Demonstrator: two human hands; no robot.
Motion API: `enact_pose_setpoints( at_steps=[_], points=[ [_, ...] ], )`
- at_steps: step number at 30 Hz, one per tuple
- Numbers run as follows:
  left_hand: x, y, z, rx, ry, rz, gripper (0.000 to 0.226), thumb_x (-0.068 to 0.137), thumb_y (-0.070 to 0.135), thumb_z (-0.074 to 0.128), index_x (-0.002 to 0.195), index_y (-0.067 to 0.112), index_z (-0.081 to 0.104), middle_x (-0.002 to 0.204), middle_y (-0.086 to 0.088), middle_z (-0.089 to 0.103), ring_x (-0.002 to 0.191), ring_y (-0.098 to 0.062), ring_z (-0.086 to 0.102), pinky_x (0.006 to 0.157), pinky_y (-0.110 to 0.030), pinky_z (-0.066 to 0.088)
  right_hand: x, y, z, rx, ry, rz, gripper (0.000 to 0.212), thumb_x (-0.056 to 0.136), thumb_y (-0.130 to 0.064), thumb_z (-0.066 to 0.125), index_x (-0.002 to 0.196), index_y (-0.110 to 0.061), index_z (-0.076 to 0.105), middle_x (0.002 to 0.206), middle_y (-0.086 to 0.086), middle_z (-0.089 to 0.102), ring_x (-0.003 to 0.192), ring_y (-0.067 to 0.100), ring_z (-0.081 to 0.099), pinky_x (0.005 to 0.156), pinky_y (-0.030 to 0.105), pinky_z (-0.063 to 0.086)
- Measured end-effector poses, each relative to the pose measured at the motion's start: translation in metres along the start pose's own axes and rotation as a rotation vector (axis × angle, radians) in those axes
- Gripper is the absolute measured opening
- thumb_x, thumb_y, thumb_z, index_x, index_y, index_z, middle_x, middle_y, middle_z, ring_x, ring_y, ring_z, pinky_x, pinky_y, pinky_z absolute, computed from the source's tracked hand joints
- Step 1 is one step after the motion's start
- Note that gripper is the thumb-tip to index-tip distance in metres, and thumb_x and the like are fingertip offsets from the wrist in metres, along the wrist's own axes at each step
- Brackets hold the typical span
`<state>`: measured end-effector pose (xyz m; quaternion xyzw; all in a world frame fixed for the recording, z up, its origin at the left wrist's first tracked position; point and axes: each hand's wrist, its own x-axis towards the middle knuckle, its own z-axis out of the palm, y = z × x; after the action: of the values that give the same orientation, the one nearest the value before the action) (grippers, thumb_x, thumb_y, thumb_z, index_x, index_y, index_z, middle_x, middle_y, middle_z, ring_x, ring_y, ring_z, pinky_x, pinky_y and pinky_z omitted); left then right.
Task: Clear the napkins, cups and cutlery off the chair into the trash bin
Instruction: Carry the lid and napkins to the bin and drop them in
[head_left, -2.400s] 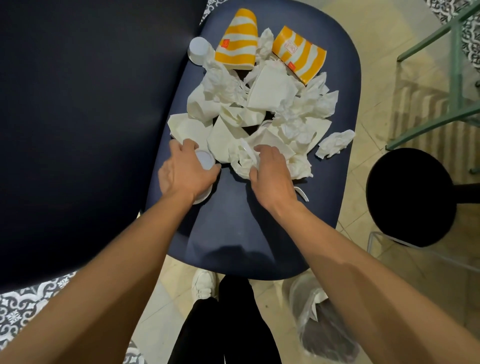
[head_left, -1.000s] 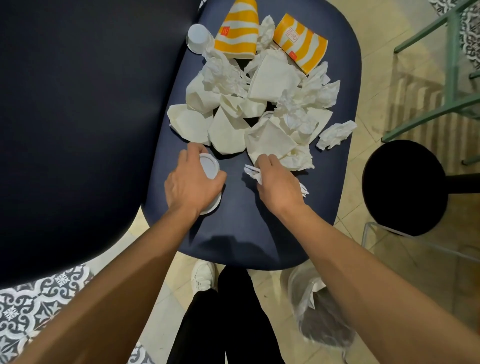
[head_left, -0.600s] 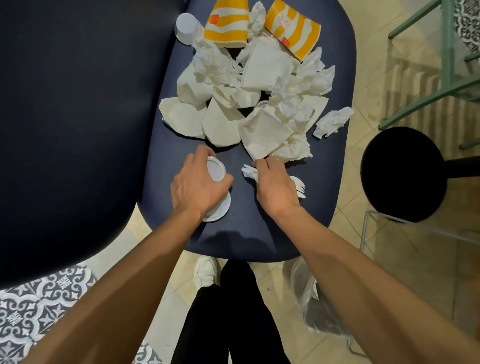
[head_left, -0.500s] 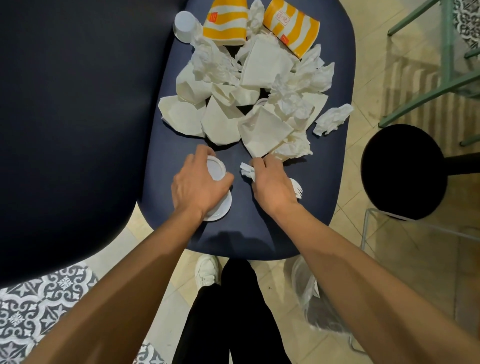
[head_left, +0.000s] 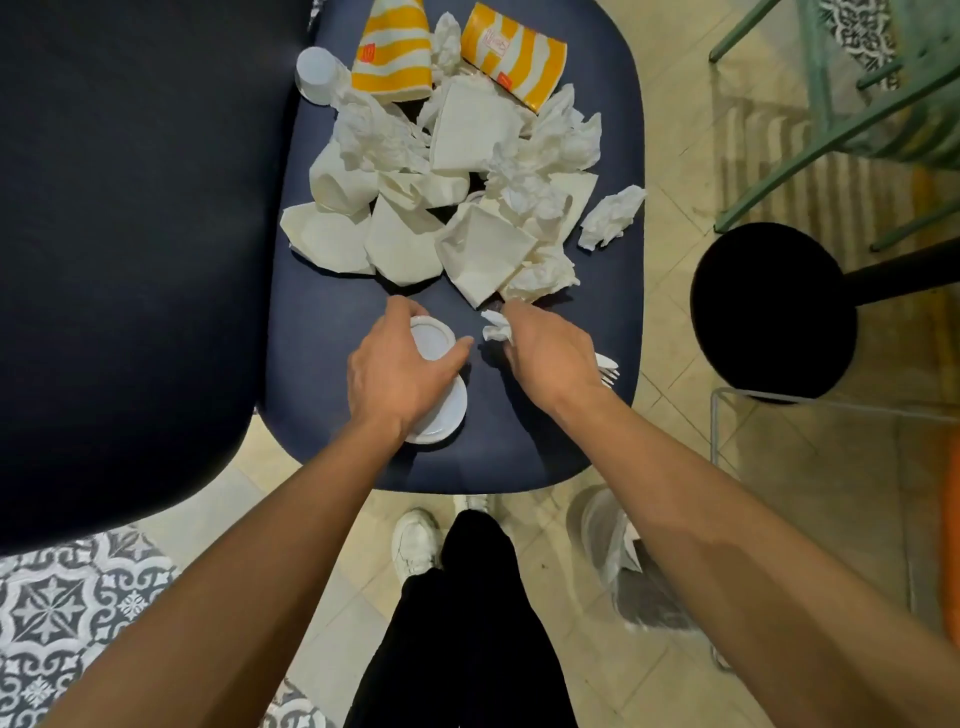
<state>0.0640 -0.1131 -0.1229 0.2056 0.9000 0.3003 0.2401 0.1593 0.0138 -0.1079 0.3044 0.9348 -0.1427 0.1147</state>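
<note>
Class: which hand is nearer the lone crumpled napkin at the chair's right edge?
Right. The right hand, gripping cutlery, is toward the person from the napkin; the left hand, gripping a white cup, is farther left.

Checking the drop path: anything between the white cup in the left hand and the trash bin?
Only the right forearm: it crosses the line from the white cup in the left hand to the trash bin on the floor by the chair.
</note>
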Motion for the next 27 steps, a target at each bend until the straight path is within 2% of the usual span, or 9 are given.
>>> enact_pose_setpoints(
  at_steps=[7, 10, 13, 17, 21, 24, 27],
  points=[
    [-0.028, 0.029, 0.016, -0.075, -0.057, 0.069, 0.05, 0.066, 0.075, 0.055, 0.087, 0.031, 0.042, 0.079, 0.015, 0.052, 0.075, -0.012, 0.049, 0.067, -0.027, 0.034, -0.048, 0.024, -0.007, 0.152, 0.055, 0.148, 0.027, 0.093, -0.044, 0.045, 0.102, -0.018, 0.043, 0.096, 0.004, 0.062, 0.082, 0.033, 0.058, 0.061, 0.034, 0.032],
    [-0.041, 0.04, 0.028, -0.103, -0.108, 0.085, 0.043, 0.067, 0.074, 0.056, 0.082, 0.034, 0.049, 0.07, 0.019, 0.052, 0.072, -0.01, 0.052, 0.058, -0.022, 0.033, -0.072, 0.039, -0.008, 0.183, 0.064, 0.21, 0.032, 0.095, -0.049, 0.038, 0.105, -0.018, 0.044, 0.098, 0.004, 0.062, 0.083, 0.033, 0.058, 0.063, 0.035, 0.036],
    [-0.059, 0.053, 0.044, -0.146, -0.15, 0.1, 0.037, 0.07, 0.07, 0.058, 0.08, 0.034, 0.055, 0.07, 0.02, 0.055, 0.071, -0.005, 0.053, 0.055, -0.012, 0.032, -0.097, 0.058, -0.005, 0.23, 0.055, 0.281, 0.034, 0.096, -0.048, 0.034, 0.107, -0.018, 0.046, 0.103, 0.005, 0.06, 0.087, 0.032, 0.057, 0.067, 0.035, 0.037],
    [-0.089, 0.068, 0.073, -0.192, -0.242, 0.131, 0.028, 0.075, 0.063, 0.061, 0.081, 0.036, 0.059, 0.071, 0.023, 0.057, 0.07, 0.005, 0.054, 0.057, -0.009, 0.033, -0.135, 0.088, 0.006, 0.283, 0.03, 0.358, 0.033, 0.097, -0.045, 0.033, 0.11, -0.018, 0.047, 0.111, 0.005, 0.058, 0.091, 0.031, 0.056, 0.069, 0.033, 0.035],
    [-0.121, 0.078, 0.108, -0.206, -0.352, 0.161, 0.027, 0.076, 0.058, 0.062, 0.085, 0.033, 0.062, 0.073, 0.022, 0.058, 0.071, 0.007, 0.054, 0.057, -0.006, 0.037, -0.176, 0.123, 0.022, 0.432, -0.02, 0.435, 0.031, 0.098, -0.039, 0.035, 0.118, -0.017, 0.045, 0.107, 0.009, 0.059, 0.092, 0.029, 0.056, 0.071, 0.032, 0.038],
    [-0.143, 0.079, 0.135, -0.19, -0.391, 0.167, 0.023, 0.078, 0.055, 0.062, 0.084, 0.033, 0.062, 0.07, 0.021, 0.057, 0.066, 0.004, 0.054, 0.054, -0.007, 0.036, -0.205, 0.146, 0.036, 0.468, -0.054, 0.464, 0.029, 0.099, -0.034, 0.036, 0.119, -0.016, 0.045, 0.107, 0.01, 0.06, 0.094, 0.028, 0.056, 0.07, 0.03, 0.034],
    [-0.166, 0.078, 0.169, -0.151, -0.411, 0.182, 0.024, 0.085, 0.049, 0.058, 0.092, 0.027, 0.066, 0.073, 0.016, 0.055, 0.067, -0.004, 0.05, 0.055, -0.015, 0.03, -0.23, 0.174, 0.055, 0.488, -0.092, 0.48, 0.028, 0.099, -0.032, 0.035, 0.118, -0.014, 0.046, 0.11, 0.011, 0.061, 0.094, 0.027, 0.055, 0.07, 0.029, 0.033]
  ],
)
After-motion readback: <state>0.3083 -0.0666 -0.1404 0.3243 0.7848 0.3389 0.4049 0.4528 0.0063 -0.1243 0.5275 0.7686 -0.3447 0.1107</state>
